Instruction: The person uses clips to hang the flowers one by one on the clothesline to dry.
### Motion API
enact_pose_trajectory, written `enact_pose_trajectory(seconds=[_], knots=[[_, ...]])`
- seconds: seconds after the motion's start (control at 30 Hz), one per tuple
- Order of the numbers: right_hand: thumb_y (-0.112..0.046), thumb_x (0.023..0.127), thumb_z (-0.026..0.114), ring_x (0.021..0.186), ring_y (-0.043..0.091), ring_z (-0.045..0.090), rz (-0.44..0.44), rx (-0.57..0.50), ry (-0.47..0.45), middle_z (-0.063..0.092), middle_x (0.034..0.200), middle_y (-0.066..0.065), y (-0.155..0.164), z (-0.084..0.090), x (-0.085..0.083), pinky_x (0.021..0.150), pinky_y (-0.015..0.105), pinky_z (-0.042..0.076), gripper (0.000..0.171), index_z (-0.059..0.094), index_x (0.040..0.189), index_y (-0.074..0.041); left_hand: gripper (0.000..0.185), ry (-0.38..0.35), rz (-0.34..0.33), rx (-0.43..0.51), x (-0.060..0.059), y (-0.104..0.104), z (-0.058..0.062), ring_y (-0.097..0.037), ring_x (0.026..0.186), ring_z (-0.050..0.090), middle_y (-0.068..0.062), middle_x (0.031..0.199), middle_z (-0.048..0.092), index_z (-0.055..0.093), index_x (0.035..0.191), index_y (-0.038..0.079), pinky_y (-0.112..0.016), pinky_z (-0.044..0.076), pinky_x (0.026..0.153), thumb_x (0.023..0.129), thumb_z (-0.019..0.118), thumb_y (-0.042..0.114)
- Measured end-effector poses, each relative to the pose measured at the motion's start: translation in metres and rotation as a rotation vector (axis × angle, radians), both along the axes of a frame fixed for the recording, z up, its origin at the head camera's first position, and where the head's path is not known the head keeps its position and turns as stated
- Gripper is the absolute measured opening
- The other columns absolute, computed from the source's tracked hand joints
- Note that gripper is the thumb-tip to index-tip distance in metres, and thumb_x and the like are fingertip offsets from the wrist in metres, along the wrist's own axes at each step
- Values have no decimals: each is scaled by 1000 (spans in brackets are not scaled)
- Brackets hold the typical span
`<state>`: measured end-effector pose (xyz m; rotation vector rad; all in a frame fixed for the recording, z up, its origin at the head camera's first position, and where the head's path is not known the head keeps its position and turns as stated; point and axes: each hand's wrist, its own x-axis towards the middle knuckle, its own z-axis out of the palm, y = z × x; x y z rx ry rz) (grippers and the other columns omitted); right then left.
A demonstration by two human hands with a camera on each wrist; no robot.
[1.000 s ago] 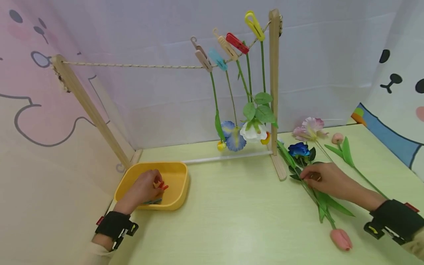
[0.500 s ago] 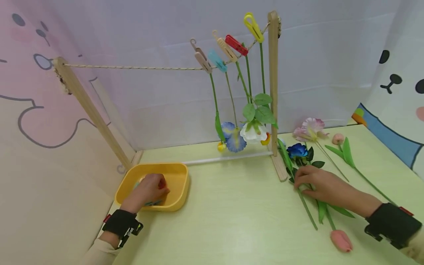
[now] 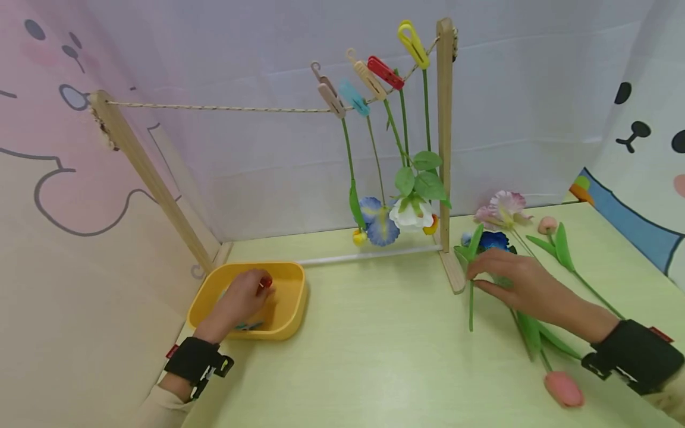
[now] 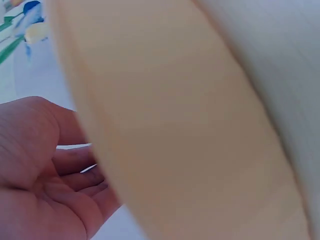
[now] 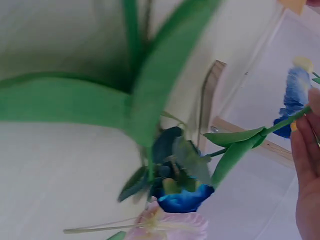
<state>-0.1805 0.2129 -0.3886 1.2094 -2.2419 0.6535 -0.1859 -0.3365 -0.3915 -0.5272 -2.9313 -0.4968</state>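
Observation:
In the head view my left hand (image 3: pixel 241 300) reaches into the yellow basin (image 3: pixel 297 300), its fingertips pinching a small red clothespin (image 3: pixel 266 282), mostly covered by the fingers. The left wrist view shows the hand partly behind the basin's wall (image 4: pixel 165 120). My right hand (image 3: pixel 521 282) pinches the green stem (image 3: pixel 471 312) of an artificial flower with long leaves (image 5: pixel 240 145); which bloom belongs to it is unclear. Just behind that hand lies a blue rose (image 3: pixel 493 240). A pink tulip (image 3: pixel 564 389) lies nearer the front, its leaves under the right hand.
A rope (image 3: pixel 225 108) runs between two wooden posts (image 3: pixel 445 137). Several flowers hang upside down from it by clothespins, including a white rose (image 3: pixel 411 214) and a blue iris (image 3: pixel 381 226). A pink iris (image 3: pixel 503 209) and another pink flower (image 3: pixel 547 225) lie at right.
My right hand has drawn one leafy stem up and left, apart from the other flowers; the pink tulip has shifted slightly right. My left hand has lifted the red clothespin slightly within the basin.

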Motion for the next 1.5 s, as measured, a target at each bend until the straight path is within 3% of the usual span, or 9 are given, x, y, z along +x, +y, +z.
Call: enact_pose_trajectory(seconds=[0.03, 0.3, 0.47, 0.6, 0.8, 0.93, 1.1, 1.37, 1.5], knots=[[-51, 105, 48, 95, 8, 66, -16, -24, 14, 70, 107, -8, -1, 4, 0, 76, 11, 50, 37, 73, 106, -24, 15, 16, -4, 6, 0, 2, 3, -20, 70, 53, -11, 84, 63, 66, 99, -7, -36, 52, 68, 91, 76, 1], [-43, 105, 58, 109, -3, 63, -26, -295, 116, 75, 101, 8, -13, 46, 3, 91, 6, 44, 44, 75, 106, -3, 20, 121, -38, 100, 1, 18, 25, -25, 78, 60, -15, 94, 66, 65, 109, -8, -40, 57, 72, 93, 74, 1], [-1, 93, 72, 96, 2, 70, 29, -404, 17, 74, 99, 11, -32, 71, 12, 88, 12, 53, 12, 75, 105, 1, 18, 175, -67, 232, -1, 26, 41, -26, 86, 68, -13, 98, 68, 66, 111, -5, -43, 61, 80, 94, 72, -1], [23, 75, 74, 92, 8, 71, 64, -459, -88, 74, 100, 8, -55, 81, 16, 84, 17, 56, 40, 75, 107, -2, 19, 205, -92, 337, -2, 36, 58, -28, 92, 71, -13, 100, 70, 66, 113, -4, -44, 61, 85, 96, 71, 1], [17, 85, 73, 93, 17, 73, 159, -558, -247, 74, 103, 9, -96, 84, 1, 82, 26, 60, 31, 75, 110, -3, 21, 207, -89, 461, -4, 55, 84, -23, 98, 71, -9, 105, 72, 68, 117, 1, -26, 58, 88, 99, 69, 11], [9, 89, 74, 93, 18, 73, 158, -588, -279, 75, 104, 7, -122, 85, -12, 81, 27, 61, 26, 75, 112, -3, 21, 237, -113, 514, -6, 67, 101, -21, 98, 71, -8, 107, 73, 69, 118, 2, -16, 55, 87, 99, 68, 12], [0, 91, 77, 87, 18, 74, 123, -603, -241, 76, 100, 4, -155, 90, -27, 77, 25, 61, 21, 77, 111, -6, 19, 312, -168, 612, -13, 83, 124, -18, 96, 71, -9, 105, 74, 72, 116, 2, -18, 55, 88, 98, 69, 8], [-6, 93, 75, 86, 16, 74, 90, -579, -274, 76, 97, 4, -197, 102, -41, 74, 27, 61, 17, 76, 110, -4, 18, 505, -330, 783, -23, 104, 175, -17, 93, 73, -15, 101, 75, 74, 111, -6, -27, 58, 90, 94, 71, -1], [-9, 95, 73, 84, 18, 74, 41, -576, -290, 77, 97, 5, -211, 111, -47, 76, 29, 61, 17, 75, 111, -3, 16, 564, -332, 828, -25, 111, 200, -15, 91, 73, -15, 99, 76, 76, 108, -6, -29, 59, 90, 92, 72, -4]])
